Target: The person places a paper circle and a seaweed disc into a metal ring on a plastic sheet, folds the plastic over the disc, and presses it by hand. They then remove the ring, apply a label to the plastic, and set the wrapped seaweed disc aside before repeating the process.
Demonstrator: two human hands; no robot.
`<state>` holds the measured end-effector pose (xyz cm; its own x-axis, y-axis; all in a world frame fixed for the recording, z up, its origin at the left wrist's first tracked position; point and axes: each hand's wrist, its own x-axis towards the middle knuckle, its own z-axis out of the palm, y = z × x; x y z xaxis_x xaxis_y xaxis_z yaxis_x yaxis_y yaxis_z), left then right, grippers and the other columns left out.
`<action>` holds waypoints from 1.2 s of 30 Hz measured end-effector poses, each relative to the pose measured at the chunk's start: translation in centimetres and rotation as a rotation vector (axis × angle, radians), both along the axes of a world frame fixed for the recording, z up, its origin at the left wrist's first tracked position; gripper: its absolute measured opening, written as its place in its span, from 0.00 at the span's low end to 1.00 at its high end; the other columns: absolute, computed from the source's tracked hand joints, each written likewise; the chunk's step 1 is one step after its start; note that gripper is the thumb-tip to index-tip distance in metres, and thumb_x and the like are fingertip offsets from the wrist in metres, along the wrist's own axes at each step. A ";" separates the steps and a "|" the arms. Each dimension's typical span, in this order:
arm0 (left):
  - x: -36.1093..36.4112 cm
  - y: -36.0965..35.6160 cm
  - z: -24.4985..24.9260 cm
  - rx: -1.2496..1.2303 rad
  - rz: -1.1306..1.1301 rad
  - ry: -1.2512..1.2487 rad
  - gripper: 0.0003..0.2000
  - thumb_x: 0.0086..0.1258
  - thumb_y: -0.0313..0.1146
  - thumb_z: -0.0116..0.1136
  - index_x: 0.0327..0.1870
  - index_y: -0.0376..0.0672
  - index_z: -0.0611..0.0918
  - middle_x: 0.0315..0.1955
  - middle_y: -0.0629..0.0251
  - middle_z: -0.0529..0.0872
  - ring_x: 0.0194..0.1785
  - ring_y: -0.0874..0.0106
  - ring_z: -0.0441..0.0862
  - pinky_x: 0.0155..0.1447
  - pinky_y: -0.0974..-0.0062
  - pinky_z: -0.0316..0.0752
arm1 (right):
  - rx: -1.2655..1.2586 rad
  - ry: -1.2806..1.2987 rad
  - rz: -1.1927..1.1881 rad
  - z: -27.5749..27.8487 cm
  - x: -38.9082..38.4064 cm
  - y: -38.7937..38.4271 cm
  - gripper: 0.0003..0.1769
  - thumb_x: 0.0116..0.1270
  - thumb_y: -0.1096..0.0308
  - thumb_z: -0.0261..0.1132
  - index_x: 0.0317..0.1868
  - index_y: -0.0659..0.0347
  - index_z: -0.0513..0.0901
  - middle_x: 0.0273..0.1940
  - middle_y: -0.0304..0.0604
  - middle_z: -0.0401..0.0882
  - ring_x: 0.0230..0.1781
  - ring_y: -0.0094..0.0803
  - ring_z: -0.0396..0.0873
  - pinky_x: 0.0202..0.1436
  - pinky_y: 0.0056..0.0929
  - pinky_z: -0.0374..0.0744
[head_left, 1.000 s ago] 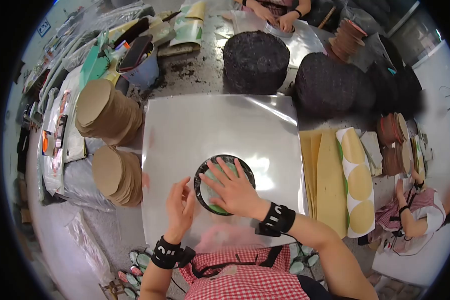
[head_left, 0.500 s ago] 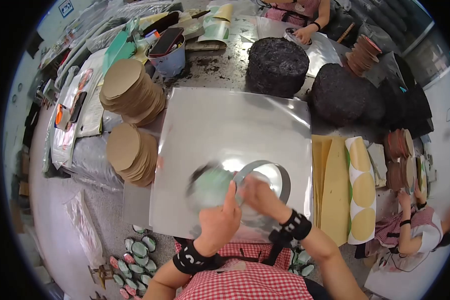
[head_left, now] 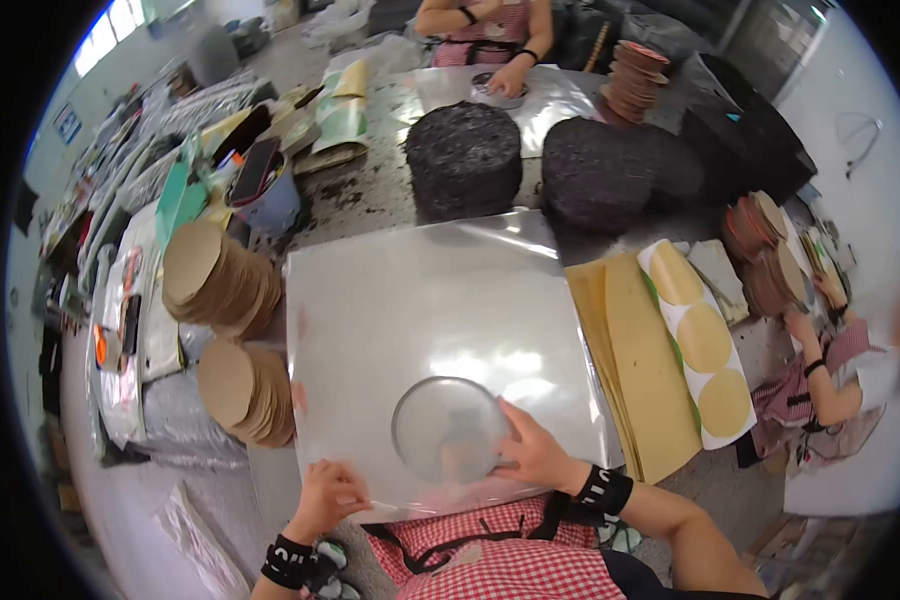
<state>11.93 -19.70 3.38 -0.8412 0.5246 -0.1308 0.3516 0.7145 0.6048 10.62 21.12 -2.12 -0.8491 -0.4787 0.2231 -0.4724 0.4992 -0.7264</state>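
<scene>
On a stack of clear plastic sheets [head_left: 420,310] lies a round metal ring [head_left: 395,425], near the front edge. My right hand [head_left: 538,455] holds the ring's right side, thumb and fingers curved against the rim. At the front left corner of the sheets, my left hand [head_left: 330,495] has its fingertips pinched on the sheet edge. Whether film covers the ring is hard to tell because of glare.
Stacks of brown discs [head_left: 228,385] stand left, beside a bucket of tools [head_left: 270,200]. Black round stacks [head_left: 463,160] stand behind the sheets. Yellow sheets [head_left: 635,370] and a strip of yellow circles [head_left: 703,338] lie right. Co-workers' hands [head_left: 510,78] work across the table and at right.
The blurred green disc by my left hand is gone from view. My left hand has moved to the sheet's front left corner. The ring now lies flat, and the view has tilted up.
</scene>
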 end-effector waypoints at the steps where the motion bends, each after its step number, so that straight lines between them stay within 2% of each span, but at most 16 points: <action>1: -0.1 -0.4 -0.4 -0.003 -0.026 0.002 0.07 0.55 0.37 0.78 0.29 0.51 0.89 0.36 0.71 0.85 0.48 0.63 0.79 0.54 0.63 0.68 | -0.054 -0.005 0.023 0.7 0.6 -0.3 0.24 0.58 0.56 0.79 0.52 0.59 0.86 0.75 0.73 0.58 0.73 0.64 0.67 0.76 0.49 0.70; 5: -1.0 -0.5 -0.7 0.071 0.057 -0.040 0.04 0.62 0.35 0.74 0.32 0.50 0.90 0.33 0.69 0.89 0.42 0.62 0.83 0.49 0.64 0.72 | -0.097 0.160 0.228 4.9 1.4 -3.3 0.22 0.62 0.59 0.74 0.54 0.59 0.85 0.72 0.71 0.66 0.71 0.59 0.71 0.75 0.46 0.71; 7: -2.6 0.4 -0.6 0.221 0.326 -0.187 0.02 0.64 0.33 0.72 0.34 0.48 0.90 0.35 0.67 0.90 0.39 0.60 0.85 0.46 0.64 0.76 | -0.137 -0.052 0.318 4.7 1.4 -6.6 0.23 0.63 0.59 0.74 0.56 0.58 0.84 0.71 0.70 0.68 0.72 0.59 0.70 0.74 0.46 0.72; 9: -3.8 1.6 2.9 0.302 0.292 0.024 0.03 0.64 0.28 0.69 0.37 0.46 0.88 0.35 0.64 0.91 0.36 0.58 0.87 0.43 0.65 0.79 | -0.260 -0.607 0.350 3.2 0.1 -9.3 0.29 0.65 0.56 0.75 0.65 0.53 0.82 0.71 0.68 0.69 0.74 0.59 0.69 0.74 0.48 0.72; 11: -3.1 1.5 4.9 0.262 0.121 0.209 0.04 0.63 0.26 0.69 0.37 0.45 0.88 0.33 0.63 0.90 0.35 0.58 0.87 0.44 0.64 0.79 | 0.032 0.028 0.132 2.4 -2.3 -6.6 0.31 0.66 0.57 0.72 0.67 0.59 0.78 0.70 0.69 0.70 0.71 0.61 0.71 0.72 0.46 0.73; 15: 0.0 2.1 -0.4 -0.056 -0.043 0.167 0.06 0.61 0.30 0.71 0.37 0.46 0.86 0.32 0.63 0.89 0.40 0.58 0.87 0.46 0.63 0.80 | -0.235 -0.323 -0.180 -0.6 -5.2 -2.9 0.29 0.63 0.58 0.72 0.63 0.60 0.81 0.73 0.69 0.66 0.69 0.64 0.72 0.72 0.51 0.72; 18: -2.0 1.0 0.9 0.074 0.018 0.160 0.08 0.61 0.29 0.71 0.41 0.44 0.86 0.39 0.59 0.89 0.47 0.56 0.86 0.51 0.61 0.79 | -0.058 -0.041 0.027 -1.5 -1.5 -1.5 0.28 0.66 0.62 0.68 0.65 0.63 0.78 0.72 0.63 0.67 0.68 0.61 0.72 0.72 0.53 0.72; 20: -5.0 -1.3 3.6 -0.042 0.169 0.381 0.14 0.63 0.30 0.71 0.49 0.41 0.86 0.51 0.54 0.88 0.56 0.53 0.84 0.60 0.56 0.77 | 0.067 0.095 0.111 -0.8 4.7 0.5 0.25 0.74 0.68 0.61 0.69 0.66 0.74 0.66 0.56 0.77 0.63 0.55 0.76 0.69 0.50 0.73; 21: -6.0 -2.9 2.8 -0.147 0.422 0.500 0.17 0.65 0.31 0.70 0.54 0.40 0.85 0.55 0.54 0.87 0.59 0.52 0.82 0.63 0.55 0.75 | 0.001 -0.618 0.249 0.3 6.8 2.1 0.26 0.73 0.69 0.61 0.70 0.66 0.74 0.64 0.54 0.79 0.66 0.52 0.75 0.72 0.47 0.72; 22: -6.7 -4.4 1.8 -0.255 0.683 0.610 0.19 0.66 0.31 0.68 0.58 0.39 0.84 0.59 0.53 0.85 0.63 0.51 0.81 0.66 0.53 0.73 | 0.003 -0.033 0.414 -1.6 10.2 4.7 0.24 0.74 0.65 0.61 0.68 0.62 0.76 0.62 0.55 0.79 0.64 0.49 0.77 0.68 0.43 0.76; 23: -7.4 -5.6 0.7 -0.326 0.688 0.639 0.20 0.68 0.31 0.67 0.60 0.39 0.83 0.60 0.53 0.85 0.63 0.51 0.81 0.66 0.54 0.74 | 0.052 -0.331 0.328 1.0 11.8 6.2 0.22 0.75 0.62 0.60 0.67 0.52 0.80 0.58 0.47 0.81 0.57 0.43 0.82 0.60 0.40 0.81; 25: -8.5 -7.6 -1.1 -0.475 0.682 0.699 0.21 0.70 0.30 0.64 0.64 0.38 0.82 0.62 0.53 0.84 0.63 0.50 0.81 0.66 0.54 0.75 | 0.686 -0.516 0.375 10.1 7.2 6.5 0.21 0.71 0.65 0.65 0.64 0.50 0.83 0.50 0.42 0.86 0.46 0.40 0.85 0.50 0.38 0.84; 29: -8.1 -9.2 -3.3 -0.550 0.621 0.637 0.18 0.73 0.28 0.59 0.63 0.37 0.82 0.62 0.52 0.84 0.59 0.52 0.84 0.60 0.58 0.79 | 0.213 0.151 -0.302 13.3 -6.7 12.9 0.08 0.70 0.72 0.67 0.48 0.60 0.86 0.38 0.49 0.85 0.37 0.45 0.84 0.41 0.38 0.81; 31: -8.2 -9.1 -2.2 -0.553 0.607 0.632 0.17 0.72 0.28 0.58 0.61 0.38 0.83 0.61 0.52 0.85 0.57 0.53 0.86 0.57 0.59 0.80 | 0.227 0.309 -0.500 15.3 -16.3 16.9 0.04 0.70 0.74 0.64 0.39 0.63 0.85 0.39 0.51 0.86 0.40 0.48 0.85 0.45 0.39 0.82; 33: -8.2 -8.9 -1.3 -0.521 0.598 0.618 0.16 0.71 0.28 0.59 0.59 0.39 0.83 0.59 0.53 0.86 0.55 0.53 0.87 0.55 0.58 0.81 | 0.149 0.519 -0.590 14.9 -25.6 21.9 0.04 0.64 0.73 0.70 0.36 0.65 0.85 0.39 0.51 0.86 0.39 0.47 0.85 0.45 0.37 0.82; 36: -8.1 -8.5 -0.8 -0.506 0.614 0.598 0.16 0.70 0.28 0.60 0.58 0.40 0.85 0.57 0.53 0.88 0.52 0.53 0.88 0.53 0.57 0.81 | 0.368 0.370 -0.560 14.0 -32.2 26.1 0.06 0.62 0.69 0.73 0.35 0.61 0.87 0.37 0.49 0.83 0.41 0.50 0.82 0.49 0.44 0.80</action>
<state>3.81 -28.23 2.62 -0.9485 -0.0245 0.3157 -0.0183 0.9996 0.0226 -21.53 47.26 11.89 -0.8879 -0.0970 0.4497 -0.2575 0.9148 -0.3111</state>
